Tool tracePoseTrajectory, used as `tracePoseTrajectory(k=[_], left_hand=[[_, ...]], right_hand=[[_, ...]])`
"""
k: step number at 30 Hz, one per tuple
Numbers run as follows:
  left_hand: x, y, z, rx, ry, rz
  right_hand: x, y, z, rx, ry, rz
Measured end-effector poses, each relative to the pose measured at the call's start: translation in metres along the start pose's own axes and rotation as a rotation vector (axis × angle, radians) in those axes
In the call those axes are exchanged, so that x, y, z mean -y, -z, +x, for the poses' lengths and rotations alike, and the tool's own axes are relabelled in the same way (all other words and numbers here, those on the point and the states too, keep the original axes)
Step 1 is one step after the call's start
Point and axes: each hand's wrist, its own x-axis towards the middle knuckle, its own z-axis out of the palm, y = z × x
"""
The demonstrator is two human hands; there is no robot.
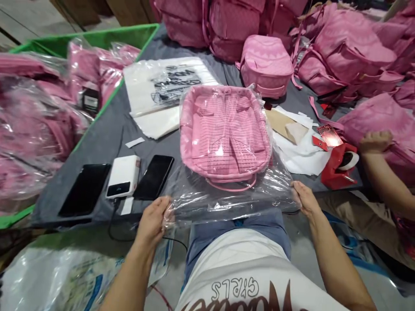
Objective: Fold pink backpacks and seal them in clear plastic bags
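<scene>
A pink backpack (227, 134) lies with its strap side up inside a clear plastic bag (223, 201), on the grey-covered table near its front edge. My left hand (156, 216) pinches the bag's near left corner. At the near right corner, my right hand (304, 198) grips the same plastic between thumb and fingers. The film is stretched between both hands, past a thin pink loop at the backpack's near end. Neither hand touches the backpack itself.
Left of the bag lie a phone (154, 177), a white power bank (123, 176) and a black tablet-like device (84, 190). A green-edged bin (97, 110) holds wrapped pink bags. Right are a red tape dispenser (339, 166) and another person's hand (376, 141) at pink bags.
</scene>
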Motion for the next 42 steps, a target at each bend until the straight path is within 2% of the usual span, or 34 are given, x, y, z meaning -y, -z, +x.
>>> tracePoseTrajectory(k=[1, 2, 3, 5, 6, 8, 10, 11, 12, 15, 18, 20, 22, 24, 27, 29, 31, 32, 33, 35, 36, 38, 42], left_hand=[[0.003, 0.007, 0.001, 0.007, 0.0, -0.026], [0.007, 0.015, 0.001, -0.015, -0.063, 0.001], [0.012, 0.023, 0.002, -0.054, -0.184, 0.079], [0.021, 0.038, 0.004, -0.121, -0.511, 0.334], [0.024, 0.043, 0.006, -0.107, -0.672, 0.47], [0.026, 0.048, 0.01, 0.041, -0.902, 0.665], [0.022, 0.048, 0.011, 0.245, -0.975, 0.692], [0.017, 0.047, 0.01, 0.306, -0.957, 0.654], [0.012, 0.045, 0.009, 0.318, -0.909, 0.598], [-0.005, 0.041, 0.001, 0.19, -0.69, 0.407], [-0.018, 0.029, -0.005, 0.045, -0.543, 0.28], [-0.024, 0.016, -0.003, -0.075, -0.521, 0.228], [-0.029, 0.001, 0.006, -0.187, -0.512, 0.178], [-0.032, -0.012, 0.018, -0.213, -0.467, 0.135], [-0.036, -0.023, 0.032, -0.179, -0.413, 0.177], [-0.04, -0.028, 0.03, -0.285, -0.527, 0.303], [-0.047, -0.038, 0.018, -0.43, -0.787, 0.457], [-0.052, -0.046, 0.009, -0.44, -0.947, 0.537], [-0.057, -0.055, 0.0, -0.392, -1.1, 0.616], [-0.067, -0.077, -0.018, -0.214, -1.321, 0.756], [-0.072, -0.087, -0.024, -0.143, -1.378, 0.814], [-0.08, -0.103, -0.032, -0.103, -1.408, 0.89], [-0.087, -0.108, -0.033, -0.059, -1.357, 0.92]], right_hand=[[-0.007, 0.006, -0.002, -0.031, 0.05, -0.019], [-0.014, 0.011, -0.006, -0.079, 0.137, -0.074], [-0.02, 0.016, -0.011, -0.131, 0.251, -0.163], [-0.029, 0.022, -0.02, -0.206, 0.506, -0.388], [-0.031, 0.024, -0.024, -0.222, 0.619, -0.489], [-0.028, 0.024, -0.03, -0.205, 0.767, -0.604], [-0.019, 0.023, -0.032, -0.14, 0.816, -0.576], [-0.013, 0.023, -0.032, -0.104, 0.805, -0.518], [-0.007, 0.021, -0.032, -0.075, 0.783, -0.441], [0.007, 0.012, -0.028, -0.076, 0.717, -0.202], [0.016, -0.01, -0.016, -0.222, 0.699, -0.028], [0.022, -0.027, -0.004, -0.368, 0.657, 0.015], [0.029, -0.041, 0.011, -0.444, 0.581, -0.017], [0.035, -0.05, 0.023, -0.406, 0.503, -0.067], [0.036, -0.052, 0.033, -0.294, 0.431, -0.095], [0.033, -0.049, 0.033, -0.279, 0.42, -0.111], [0.03, -0.046, 0.03, -0.295, 0.426, -0.133], [0.029, -0.045, 0.028, -0.305, 0.432, -0.145], [0.029, -0.045, 0.026, -0.313, 0.438, -0.155], [0.031, -0.045, 0.024, -0.331, 0.446, -0.162], [0.032, -0.045, 0.024, -0.341, 0.448, -0.159], [0.034, -0.047, 0.024, -0.353, 0.45, -0.14], [0.033, -0.048, 0.026, -0.343, 0.457, -0.093]])
